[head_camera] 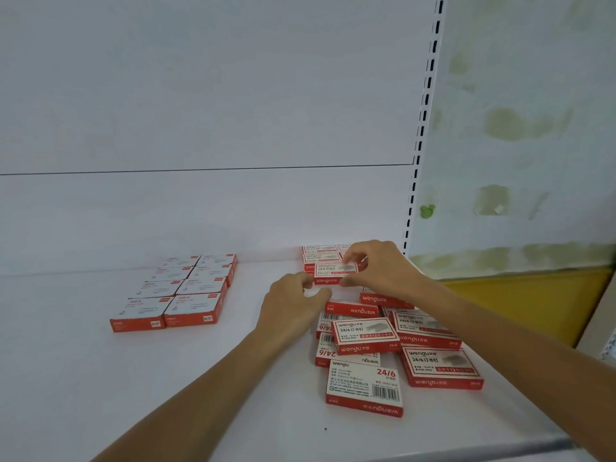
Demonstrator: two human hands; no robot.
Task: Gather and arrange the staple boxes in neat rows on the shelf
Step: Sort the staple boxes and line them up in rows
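White shelf (100,378), back edge: right hand (380,268) pinches a staple box (335,269); left hand (290,298) curled beside it, grip unclear

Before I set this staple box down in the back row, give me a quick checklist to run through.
1. Grip: right hand pinches the red-and-white cardboard staple box; left hand is curled at its left end, contact unclear: ok.
2. Held box square with the back row: cannot tell, the hands cover its right end.
3. Held box label side up: ok.
4. Loose pile of staple boxes sorted: not ok, jumbled and overlapping.
5. Nearest box label side up: not ok, barcode side up.
6. Left block of red-and-white boxes in straight rows: ok.
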